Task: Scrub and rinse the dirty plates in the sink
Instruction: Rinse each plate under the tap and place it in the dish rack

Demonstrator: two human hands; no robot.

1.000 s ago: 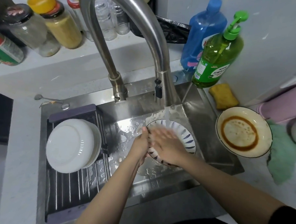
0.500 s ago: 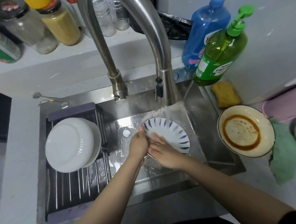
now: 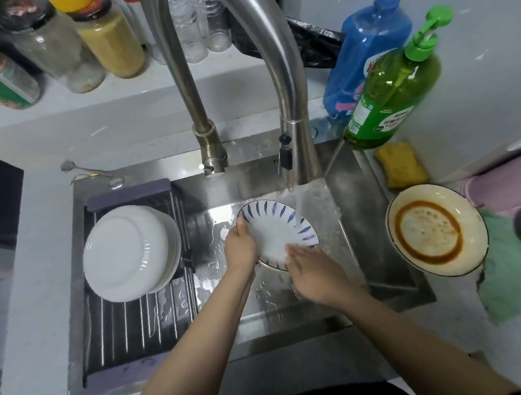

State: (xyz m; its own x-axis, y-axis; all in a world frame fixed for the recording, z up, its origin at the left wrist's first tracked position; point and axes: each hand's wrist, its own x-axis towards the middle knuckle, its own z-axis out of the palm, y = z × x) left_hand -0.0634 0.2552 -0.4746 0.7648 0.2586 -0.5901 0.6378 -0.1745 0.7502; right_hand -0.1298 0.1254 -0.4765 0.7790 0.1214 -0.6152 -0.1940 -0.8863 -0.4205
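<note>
A white plate with blue leaf marks (image 3: 274, 228) is tilted in the steel sink (image 3: 352, 202) under running water from the faucet (image 3: 294, 157). My left hand (image 3: 240, 246) grips its left rim, thumb on the face. My right hand (image 3: 308, 270) lies with flat fingers on the plate's lower right edge. A dirty cream plate with a brown sauce ring (image 3: 435, 229) rests on the sink's right corner. Upside-down white plates (image 3: 129, 251) are stacked on the drying rack (image 3: 137, 333).
A yellow sponge (image 3: 401, 164), a green soap pump bottle (image 3: 391, 92) and a blue bottle (image 3: 366, 52) stand behind the sink at right. Jars line the back ledge (image 3: 81, 31). A green cloth (image 3: 508, 276) lies at far right.
My right hand slid from the middle of the plate down to its lower right edge, uncovering the plate's face. The left hand kept its hold on the rim.
</note>
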